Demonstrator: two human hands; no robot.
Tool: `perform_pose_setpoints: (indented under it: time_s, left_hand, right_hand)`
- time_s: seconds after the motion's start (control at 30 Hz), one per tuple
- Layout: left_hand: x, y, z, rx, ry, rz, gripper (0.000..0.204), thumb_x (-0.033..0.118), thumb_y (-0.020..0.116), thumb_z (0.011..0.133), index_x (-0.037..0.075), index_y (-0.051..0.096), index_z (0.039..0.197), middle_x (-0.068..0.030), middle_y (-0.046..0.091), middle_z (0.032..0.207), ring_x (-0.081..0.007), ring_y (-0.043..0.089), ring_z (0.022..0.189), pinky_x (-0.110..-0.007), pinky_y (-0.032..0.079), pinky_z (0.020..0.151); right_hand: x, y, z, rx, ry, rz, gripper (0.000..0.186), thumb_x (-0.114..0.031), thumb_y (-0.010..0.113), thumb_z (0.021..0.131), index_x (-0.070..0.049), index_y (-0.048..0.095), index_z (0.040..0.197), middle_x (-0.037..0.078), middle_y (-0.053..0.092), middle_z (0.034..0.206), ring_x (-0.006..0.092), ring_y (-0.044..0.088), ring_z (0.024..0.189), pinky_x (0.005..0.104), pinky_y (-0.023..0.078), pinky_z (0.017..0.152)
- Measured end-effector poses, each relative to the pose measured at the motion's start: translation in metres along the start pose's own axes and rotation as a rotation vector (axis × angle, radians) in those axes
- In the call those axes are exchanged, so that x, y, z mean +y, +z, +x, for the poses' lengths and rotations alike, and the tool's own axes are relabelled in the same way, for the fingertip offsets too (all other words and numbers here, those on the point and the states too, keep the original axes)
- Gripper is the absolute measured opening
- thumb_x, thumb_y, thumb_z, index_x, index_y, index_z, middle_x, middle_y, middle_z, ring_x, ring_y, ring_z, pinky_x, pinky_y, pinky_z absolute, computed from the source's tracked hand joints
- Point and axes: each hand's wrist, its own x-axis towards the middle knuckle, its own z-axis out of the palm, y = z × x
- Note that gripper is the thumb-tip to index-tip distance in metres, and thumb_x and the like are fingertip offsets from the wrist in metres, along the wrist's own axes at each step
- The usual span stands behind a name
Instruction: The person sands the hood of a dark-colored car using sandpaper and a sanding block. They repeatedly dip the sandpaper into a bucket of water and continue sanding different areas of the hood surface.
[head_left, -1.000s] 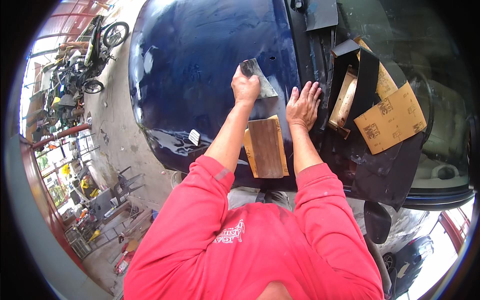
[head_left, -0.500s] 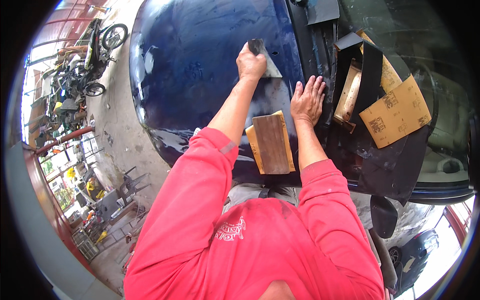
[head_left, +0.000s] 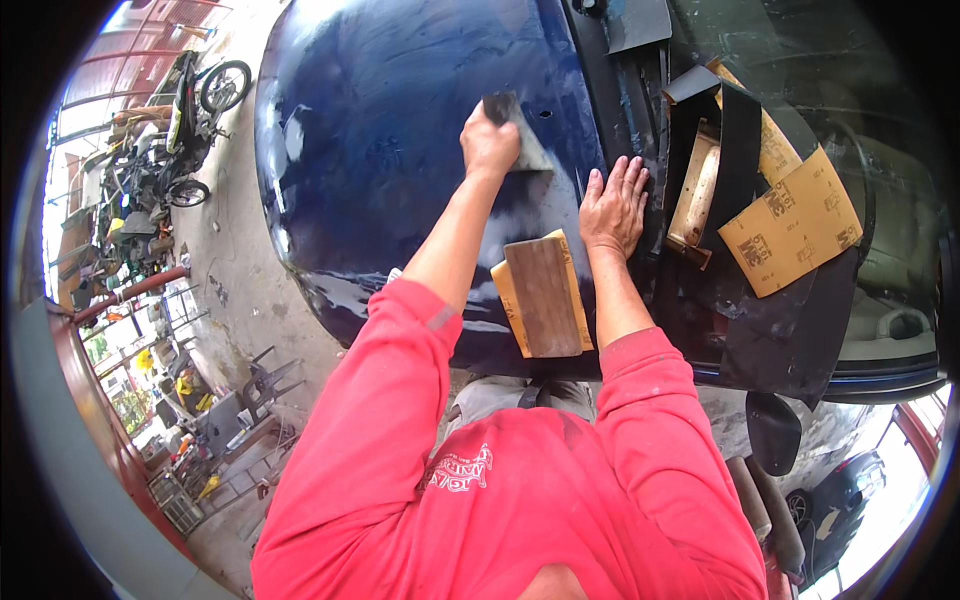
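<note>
My left hand [head_left: 490, 147] is closed around a flat black-and-grey piece [head_left: 532, 152], perhaps sandpaper, and holds it against the dark blue car hood [head_left: 370, 150]. My fingers cover part of it, so its exact kind is unclear. Around it the paint looks dull and greyish. Flat on the hood's edge beside the windshield, my right hand [head_left: 613, 210] rests with its fingers stretched out and nothing in it. Nearer to me, a brown sanding block [head_left: 545, 300] lies on a yellowish sheet of sandpaper [head_left: 512, 312] on the hood.
Right of my right hand lie black sheets [head_left: 740, 130], a long worn metal piece [head_left: 696, 190] and tan sandpaper sheets [head_left: 795, 222], over the windshield side. A side mirror [head_left: 773, 432] sticks out below. Motorbikes [head_left: 180, 130] and clutter stand on the left; another car [head_left: 845, 510] is at lower right.
My left hand has moved slightly left and nearer to me with the flat piece. My right hand stays flat on the hood's edge. The whole view has shifted a little.
</note>
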Motion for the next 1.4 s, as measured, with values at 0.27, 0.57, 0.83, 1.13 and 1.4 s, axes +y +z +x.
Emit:
perform_pose_setpoints:
  time_s: [0.27, 0.57, 0.83, 1.13, 1.4]
  left_hand:
    - [-0.009, -0.015, 0.018, -0.205, -0.091, -0.026, 0.044, 0.012, 0.069, 0.082, 0.009, 0.075, 0.125, -0.0187, 0.079, 0.118, -0.0378, 0.074, 0.116, -0.043, 0.057, 0.101]
    - [-0.012, -0.035, 0.073, -0.485, 0.201, 0.282, 0.054, 0.022, 0.076, 0.08, 0.009, 0.073, 0.132, -0.0216, 0.079, 0.114, -0.0379, 0.075, 0.112, -0.043, 0.059, 0.099]
    - [-0.018, -0.036, 0.078, -0.523, 0.187, 0.283, 0.053, 0.021, 0.077, 0.079, 0.011, 0.074, 0.131, -0.0179, 0.08, 0.118, -0.0354, 0.075, 0.113, -0.043, 0.059, 0.101]
    - [-0.018, -0.028, 0.071, -0.415, 0.231, 0.335, 0.051, 0.025, 0.077, 0.08, 0.011, 0.075, 0.129, -0.0204, 0.078, 0.118, -0.0396, 0.075, 0.113, -0.045, 0.06, 0.1]
    - [-0.02, -0.032, 0.04, -0.354, 0.234, 0.171, 0.042, 0.021, 0.072, 0.081, 0.009, 0.074, 0.122, -0.0212, 0.078, 0.118, -0.0418, 0.072, 0.115, -0.047, 0.058, 0.103]
  right_hand:
    - [0.0, -0.001, 0.001, -0.017, -0.002, 0.012, 0.07, -0.051, 0.038, 0.114, -0.003, 0.04, 0.166, 0.02, 0.032, 0.175, 0.037, 0.03, 0.163, 0.0506, 0.028, 0.131]
    - [0.002, 0.002, -0.001, 0.013, -0.015, 0.024, 0.07, -0.051, 0.038, 0.114, -0.003, 0.04, 0.165, 0.021, 0.033, 0.175, 0.0375, 0.03, 0.163, 0.0509, 0.028, 0.131]
    - [0.001, 0.001, 0.0, 0.017, -0.021, 0.018, 0.07, -0.051, 0.039, 0.114, -0.002, 0.043, 0.163, 0.023, 0.037, 0.173, 0.0398, 0.032, 0.161, 0.0518, 0.03, 0.13]
    - [0.002, 0.003, 0.0, 0.018, -0.032, 0.011, 0.071, -0.053, 0.038, 0.114, -0.002, 0.043, 0.164, 0.023, 0.036, 0.173, 0.0403, 0.032, 0.161, 0.0526, 0.031, 0.129]
    - [0.005, 0.004, 0.0, 0.007, -0.031, 0.012, 0.071, -0.053, 0.037, 0.114, -0.002, 0.043, 0.164, 0.023, 0.036, 0.173, 0.0398, 0.032, 0.161, 0.0518, 0.031, 0.13]
